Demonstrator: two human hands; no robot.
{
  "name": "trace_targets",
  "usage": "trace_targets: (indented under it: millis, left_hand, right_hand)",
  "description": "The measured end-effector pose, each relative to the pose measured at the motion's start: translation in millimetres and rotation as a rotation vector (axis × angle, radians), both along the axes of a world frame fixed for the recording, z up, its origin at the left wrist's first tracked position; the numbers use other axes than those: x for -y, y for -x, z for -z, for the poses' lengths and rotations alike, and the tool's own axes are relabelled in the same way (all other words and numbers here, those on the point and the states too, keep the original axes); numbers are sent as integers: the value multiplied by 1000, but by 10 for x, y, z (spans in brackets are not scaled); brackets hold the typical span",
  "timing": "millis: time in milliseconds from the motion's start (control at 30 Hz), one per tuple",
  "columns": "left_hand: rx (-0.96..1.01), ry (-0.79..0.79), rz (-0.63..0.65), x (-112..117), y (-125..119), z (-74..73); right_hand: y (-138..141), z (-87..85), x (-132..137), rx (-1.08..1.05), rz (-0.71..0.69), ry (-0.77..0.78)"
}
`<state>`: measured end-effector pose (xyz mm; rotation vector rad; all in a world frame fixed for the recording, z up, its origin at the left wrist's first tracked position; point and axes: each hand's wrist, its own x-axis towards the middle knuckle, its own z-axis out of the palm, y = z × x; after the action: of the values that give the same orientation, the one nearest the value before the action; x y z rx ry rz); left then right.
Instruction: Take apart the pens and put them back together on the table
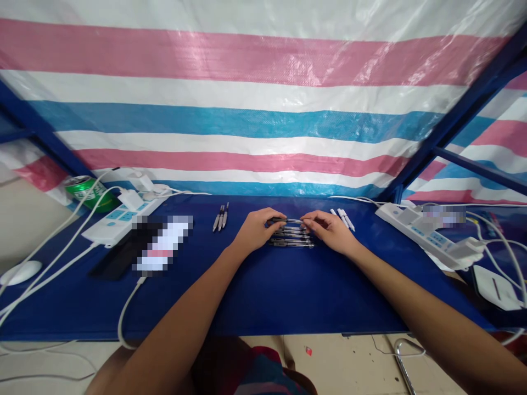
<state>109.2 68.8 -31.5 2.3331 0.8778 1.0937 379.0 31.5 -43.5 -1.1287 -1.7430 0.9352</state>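
Between my two hands a clear-barrelled pen [293, 221] lies crosswise, pinched at both ends. My left hand [262, 226] grips its dark left end with thumb and fingers. At the other end, the fingertips of my right hand [327, 229] close on it. Just below, several similar pens [292, 243] lie side by side on the blue table [263, 296], partly covered by my fingers. Several grey pens [221, 218] sit apart to the left. White pens [345, 219] lie right beside my right hand.
On the left are a power strip [119, 219], a green can [88, 192], a black phone-like slab [119, 255], a blurred phone [164, 241] on a cable and a white mouse [21, 272]. Another power strip [428, 233] and a white device [496, 286] stand right. Striped sheeting [263, 120] hangs behind.
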Motion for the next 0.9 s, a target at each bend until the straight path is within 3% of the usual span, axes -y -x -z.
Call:
trace_targets:
  millis: [167,267,600,733,900]
  left_hand:
    - [-12,18,-34,-34,17,42]
    - [-13,17,-99,-72,43,82]
    - [-87,-35,-453,-210,237,143]
    - [-214,-142,-626,-270,383,156]
    - [-411,-102,-772,-225,486,94]
  right_hand:
    - [-56,-16,-61,118,91,-202]
    - [-96,-14,-96,130,156,-247]
    - [-156,24,-110,78,247,-202]
    - [-160,33,-117,91,257,-200]
    - [-273,38,-168,225,338,-222]
